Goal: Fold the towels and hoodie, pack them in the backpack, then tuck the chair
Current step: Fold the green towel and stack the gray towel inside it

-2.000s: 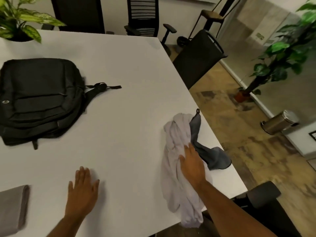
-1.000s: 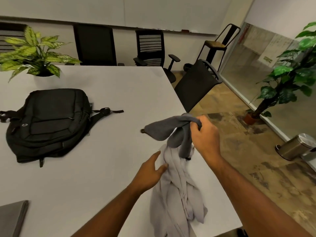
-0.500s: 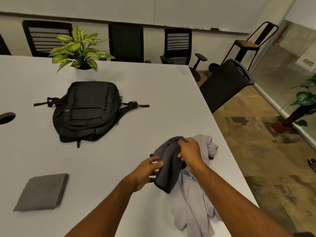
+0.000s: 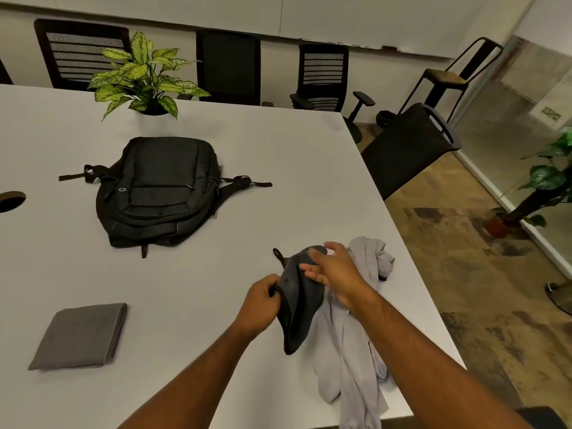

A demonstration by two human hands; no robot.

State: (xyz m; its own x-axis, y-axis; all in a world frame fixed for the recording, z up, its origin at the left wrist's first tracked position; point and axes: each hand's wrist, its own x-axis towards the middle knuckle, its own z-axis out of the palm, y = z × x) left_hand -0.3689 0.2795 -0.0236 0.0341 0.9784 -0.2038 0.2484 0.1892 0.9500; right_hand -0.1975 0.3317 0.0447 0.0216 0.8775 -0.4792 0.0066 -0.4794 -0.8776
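Note:
A dark grey towel (image 4: 297,305) hangs crumpled between my hands above the white table (image 4: 278,168). My left hand (image 4: 260,303) pinches its left edge. My right hand (image 4: 335,274) holds its top, fingers partly spread. Under and right of them a light grey hoodie (image 4: 356,351) lies bunched at the table's right edge, part of it hanging over the near edge. A folded grey towel (image 4: 80,335) rests flat at the near left. The black backpack (image 4: 158,190) lies closed in the middle of the table.
A potted plant (image 4: 145,78) stands behind the backpack. A cable hole (image 4: 10,201) opens at the far left. Black chairs line the far wall; one chair (image 4: 408,147) leans at the table's right corner. Another plant (image 4: 538,187) stands on the floor at right.
I lifted the dark towel off the hoodie with my right hand, my left hand came over and took its edge, and the towel now hangs lower between both hands.

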